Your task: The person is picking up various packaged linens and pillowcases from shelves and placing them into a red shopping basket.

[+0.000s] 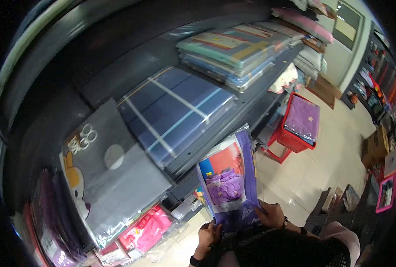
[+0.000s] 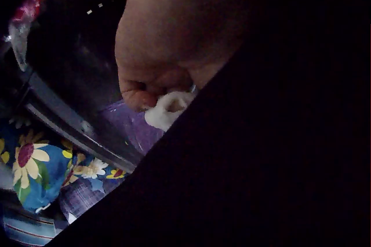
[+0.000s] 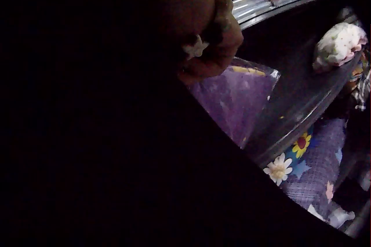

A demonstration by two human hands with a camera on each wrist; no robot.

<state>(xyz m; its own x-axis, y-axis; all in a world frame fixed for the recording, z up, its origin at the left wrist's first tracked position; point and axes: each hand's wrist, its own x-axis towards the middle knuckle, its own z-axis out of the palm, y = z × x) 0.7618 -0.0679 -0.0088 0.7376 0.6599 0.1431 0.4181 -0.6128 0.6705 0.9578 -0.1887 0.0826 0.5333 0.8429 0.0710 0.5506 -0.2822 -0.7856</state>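
Beside the long dark metal shelf (image 1: 247, 107), we see both hands (image 1: 209, 235) (image 1: 271, 215) pinching the clear-wrapped purple fabric package's (image 1: 250, 171) lower edge.

Dark wristbands (image 1: 194, 260), beaded bracelet (image 1: 285, 221)

Left hand (image 2: 168, 44): partly blacked out in left wrist view.
Right hand (image 3: 211, 41): dim, partly lost in black — I can't see every finger.
Pack (image 1: 250, 169): lower corner hidden under my right hand.
Print (image 1: 209, 174): too small to read.

Dark shelf (image 1: 247, 104) with folded packaged textiles (image 1: 175, 113)
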